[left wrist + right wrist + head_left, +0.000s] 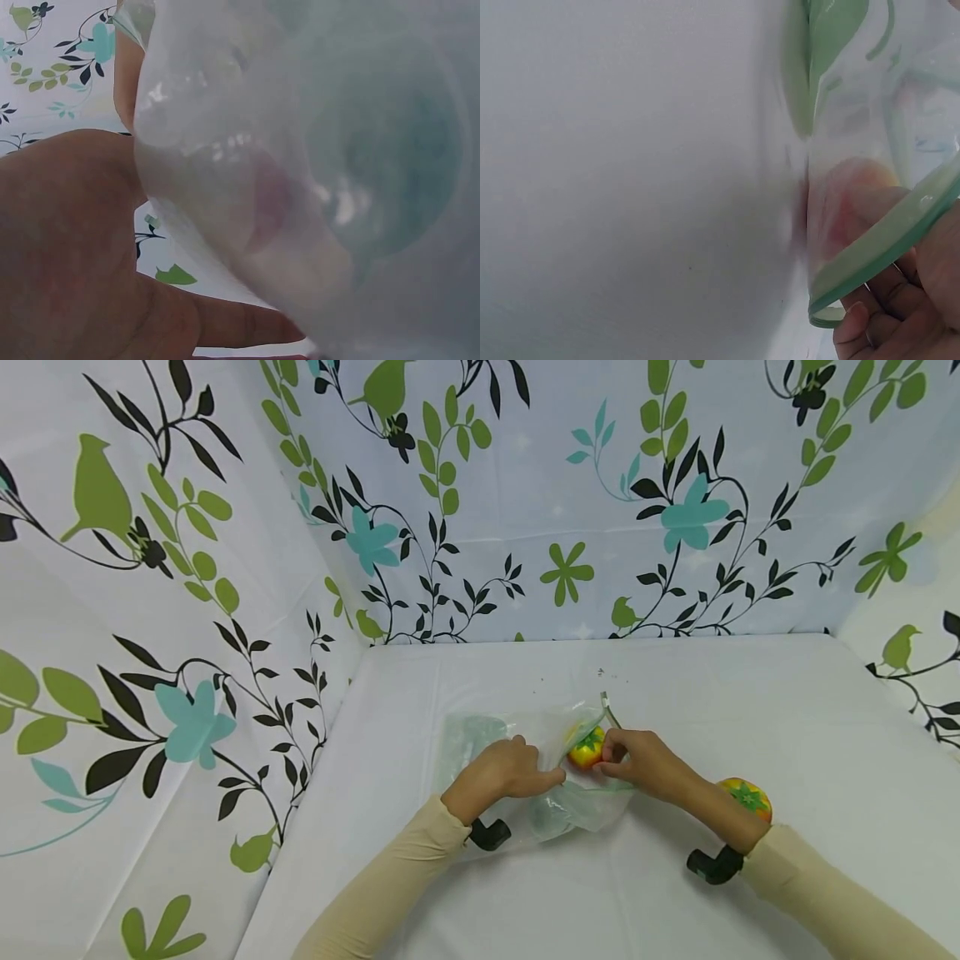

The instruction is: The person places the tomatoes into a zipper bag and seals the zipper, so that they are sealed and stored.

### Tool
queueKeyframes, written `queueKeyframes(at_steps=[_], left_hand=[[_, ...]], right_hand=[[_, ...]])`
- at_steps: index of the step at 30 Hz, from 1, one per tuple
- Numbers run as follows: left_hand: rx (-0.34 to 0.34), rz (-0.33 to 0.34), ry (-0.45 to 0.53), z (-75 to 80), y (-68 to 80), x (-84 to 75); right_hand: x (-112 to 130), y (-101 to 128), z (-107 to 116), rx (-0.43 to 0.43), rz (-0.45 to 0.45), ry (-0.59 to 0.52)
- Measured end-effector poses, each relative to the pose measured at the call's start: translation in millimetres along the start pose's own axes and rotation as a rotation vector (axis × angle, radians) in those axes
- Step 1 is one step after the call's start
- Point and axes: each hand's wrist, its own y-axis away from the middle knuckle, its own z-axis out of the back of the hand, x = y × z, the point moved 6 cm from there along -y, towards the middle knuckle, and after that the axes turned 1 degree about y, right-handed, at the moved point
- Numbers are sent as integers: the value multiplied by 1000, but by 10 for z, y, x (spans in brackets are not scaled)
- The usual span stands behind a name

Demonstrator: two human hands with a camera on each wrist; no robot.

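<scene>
Bag [525, 760] of clear plastic lies flat on the white table [750, 710], mouth held open by 2 hands, likely so the fruit [587, 748] fits in | head: left hand [502, 770] pinches 1 edge, right hand [645, 764] grips the green rim; another fruit [746, 797] waits near the right wrist | left wrist: bag film [315, 172] pressed against the palm [67, 247] | right wrist: fingers [877, 315] curl round the green rim strip [885, 255].

Head view: bright, even, diffuse light; only faint soft shadows under the forearms on the desk [750, 710]. Wide-angle bending toward frame edges. Both wrist views soft, out of focus at close range; plastic bag [315, 172] shows small white glare spots, centre frame.
</scene>
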Motion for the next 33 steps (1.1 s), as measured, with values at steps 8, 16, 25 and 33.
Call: queueKeyframes(at_steps=[8,16,25,33], left_hand=[[3,13,-3,-5,4,1],[-2,21,-9,-18,-7,5],[-11,7,-5,-31,-6,-3],[-9,10,-22,-35,-6,3]], right_hand=[[15,-7,-38,37,18,-56],[64,-15,-95,75,93,-80],[98,-42,-110,49,154,-55],[96,-53,-102,44,137,-83]])
